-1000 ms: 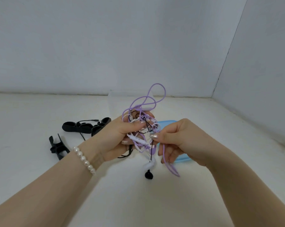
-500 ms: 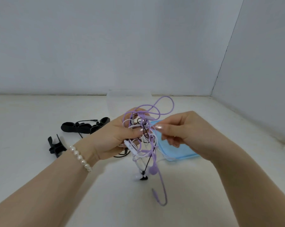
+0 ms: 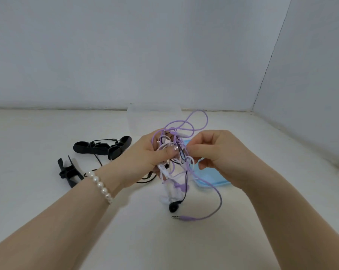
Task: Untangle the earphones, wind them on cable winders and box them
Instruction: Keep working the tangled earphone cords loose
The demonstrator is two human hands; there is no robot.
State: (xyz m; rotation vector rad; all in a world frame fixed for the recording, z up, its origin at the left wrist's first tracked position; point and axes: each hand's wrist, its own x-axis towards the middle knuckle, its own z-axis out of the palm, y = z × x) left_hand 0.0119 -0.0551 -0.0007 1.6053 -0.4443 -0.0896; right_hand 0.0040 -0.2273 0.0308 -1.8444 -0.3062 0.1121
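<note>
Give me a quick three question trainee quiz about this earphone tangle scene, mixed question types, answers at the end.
1. True or false: the left hand grips the earphone tangle.
2. Which colour is the jack plug hanging lowest? A purple, B black, C white.
3. Fill in: the black cable winders lie on the table to the person's ____.

Key: 1 true; 2 A; 3 left. The right hand pinches a strand.
</note>
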